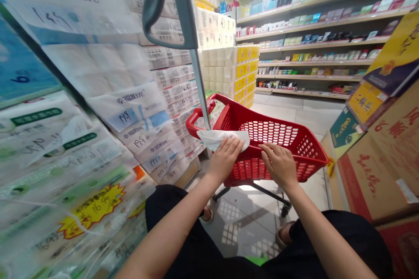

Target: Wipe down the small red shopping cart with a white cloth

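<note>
A red plastic shopping cart (271,127) with perforated sides stands in front of me. My left hand (229,148) lies over a white cloth (212,138), pressing it against the cart's near rim with fingers bent over the edge. The cloth spreads left toward the foot of the metal pole. Farther right along that same rim, my right hand (279,160) hooks its fingers over the edge; its thumb is partly hidden. A grey loop handle (188,13) tops the tilted pole, and a red grip (195,118) juts from the cart's left end.
Stacks of packaged tissue (131,109) rise close on the left, with more packs (225,69) beyond the cart. Cardboard boxes (376,174) crowd the right side. Stocked shelves (314,43) line the back. My knees flank the cart, whose wheels rest on the tiled floor (245,216).
</note>
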`<state>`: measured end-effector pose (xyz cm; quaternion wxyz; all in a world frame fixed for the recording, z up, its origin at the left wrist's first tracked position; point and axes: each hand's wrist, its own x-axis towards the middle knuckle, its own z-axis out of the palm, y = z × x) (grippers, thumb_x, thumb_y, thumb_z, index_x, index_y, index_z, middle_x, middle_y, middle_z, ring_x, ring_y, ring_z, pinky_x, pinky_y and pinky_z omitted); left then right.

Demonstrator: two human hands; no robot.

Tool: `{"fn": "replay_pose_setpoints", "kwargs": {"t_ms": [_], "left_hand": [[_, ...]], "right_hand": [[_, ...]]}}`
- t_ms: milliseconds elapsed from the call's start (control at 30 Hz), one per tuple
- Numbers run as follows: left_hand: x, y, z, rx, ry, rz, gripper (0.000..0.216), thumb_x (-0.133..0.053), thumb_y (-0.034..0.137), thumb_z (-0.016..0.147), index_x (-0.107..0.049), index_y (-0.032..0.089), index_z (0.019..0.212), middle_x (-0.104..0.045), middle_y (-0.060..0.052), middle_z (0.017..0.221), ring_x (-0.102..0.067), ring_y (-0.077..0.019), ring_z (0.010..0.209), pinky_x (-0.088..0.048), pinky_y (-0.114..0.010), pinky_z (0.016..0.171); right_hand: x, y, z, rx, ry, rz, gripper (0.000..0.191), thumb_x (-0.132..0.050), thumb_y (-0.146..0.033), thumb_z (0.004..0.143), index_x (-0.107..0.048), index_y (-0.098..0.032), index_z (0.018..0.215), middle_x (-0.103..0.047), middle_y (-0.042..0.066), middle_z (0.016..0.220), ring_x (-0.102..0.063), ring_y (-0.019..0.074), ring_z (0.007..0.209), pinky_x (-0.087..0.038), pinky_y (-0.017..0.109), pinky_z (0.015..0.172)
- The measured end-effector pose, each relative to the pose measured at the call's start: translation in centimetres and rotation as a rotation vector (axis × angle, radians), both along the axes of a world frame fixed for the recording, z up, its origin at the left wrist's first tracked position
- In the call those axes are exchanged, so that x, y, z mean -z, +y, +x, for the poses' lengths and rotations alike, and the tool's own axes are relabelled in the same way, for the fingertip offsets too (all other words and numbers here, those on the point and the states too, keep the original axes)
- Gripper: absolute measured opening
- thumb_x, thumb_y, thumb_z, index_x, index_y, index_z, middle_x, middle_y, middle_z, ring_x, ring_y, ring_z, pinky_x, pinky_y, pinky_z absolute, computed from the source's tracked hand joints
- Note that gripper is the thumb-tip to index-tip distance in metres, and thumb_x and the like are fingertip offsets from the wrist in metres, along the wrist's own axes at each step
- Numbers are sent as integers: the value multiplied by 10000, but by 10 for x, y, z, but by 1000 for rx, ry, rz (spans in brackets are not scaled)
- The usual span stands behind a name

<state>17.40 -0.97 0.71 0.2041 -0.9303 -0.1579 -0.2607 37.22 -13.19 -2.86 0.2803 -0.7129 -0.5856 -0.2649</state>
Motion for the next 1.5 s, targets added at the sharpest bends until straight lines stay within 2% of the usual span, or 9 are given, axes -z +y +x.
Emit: {"fn": "replay_pose_setpoints", "kwargs": {"t_ms": [133, 267, 367, 500, 833, 1067, 1233, 1367, 1500], "left_hand": [[3, -7, 0, 46, 41, 68, 535, -388, 170, 976, -317, 133, 1504, -316, -94, 1568, -268, -215, 1464, -253, -419, 1224], [5, -2, -18, 61, 65, 119, 563, -369, 118, 965, -283, 154, 1520, -231, -48, 1604, -198, -180, 1485, -263, -380, 1221], [6, 9, -36, 52, 32, 115, 581, -356, 80, 955, -285, 182, 1522, -282, -36, 1585, -222, -162, 1478, -270, -372, 1216], [4, 25, -58, 20, -56, 80, 605, -347, 54, 944, -275, 197, 1528, -368, -67, 1545, -278, -175, 1459, -260, -396, 1212], [-9, 53, -96, -92, -191, 16, 595, -364, 82, 943, -304, 221, 1519, -365, -69, 1547, -262, -209, 1467, -209, -443, 1219], [-23, 45, -79, -149, -302, -24, 572, -394, 52, 906, -411, 209, 1456, -477, -75, 1470, -307, -229, 1447, -192, -489, 1223], [-29, 29, -61, -127, -278, -31, 485, -425, 66, 897, -505, 183, 1361, -554, -94, 1373, -407, -244, 1374, -190, -508, 1227], [-34, 12, -48, -117, -256, -35, 429, -440, 105, 913, -529, 179, 1327, -561, -106, 1350, -431, -260, 1342, -212, -511, 1214], [-43, -8, -37, -89, -236, -38, 381, -426, 152, 947, -537, 160, 1311, -567, -122, 1334, -466, -276, 1301, -295, -483, 1171]], "right_hand": [[-3, 24, -29, -101, 80, -39, 309, -445, -286, 931, -532, -184, 1209, -608, 94, 1187, -522, 233, 1089, -338, 370, 980], [2, 32, -30, -121, 128, -35, 331, -518, -320, 854, -526, -178, 1154, -610, 100, 1069, -518, 261, 1007, -353, 395, 930], [3, 29, -22, -191, 165, -39, 352, -508, -307, 848, -509, -211, 1187, -609, 77, 1076, -525, 253, 995, -348, 394, 913], [2, 27, -19, -189, 184, -26, 394, -519, -328, 830, -504, -216, 1208, -610, 73, 1079, -527, 259, 995, -338, 405, 917], [-1, 27, -14, -227, 193, -68, 427, -513, -332, 796, -487, -207, 1204, -604, 72, 1108, -527, 251, 1012, -332, 394, 931], [-5, 30, 3, -290, 239, -117, 373, -480, -300, 788, -508, -212, 1149, -618, 67, 1103, -547, 244, 1014, -351, 383, 888], [-4, 29, 16, -234, 191, -112, 341, -484, -324, 843, -537, -226, 1165, -636, 70, 1103, -565, 246, 1025, -370, 408, 914], [-16, 28, -17, -122, 144, 46, 447, -500, -334, 882, -467, -226, 1315, -540, 119, 1321, -475, 286, 1227, -321, 483, 1034], [-38, 26, -76, -246, 134, 203, 393, -507, -260, 894, -456, -245, 1283, -529, 106, 1318, -460, 264, 1260, -330, 472, 1068]]}}
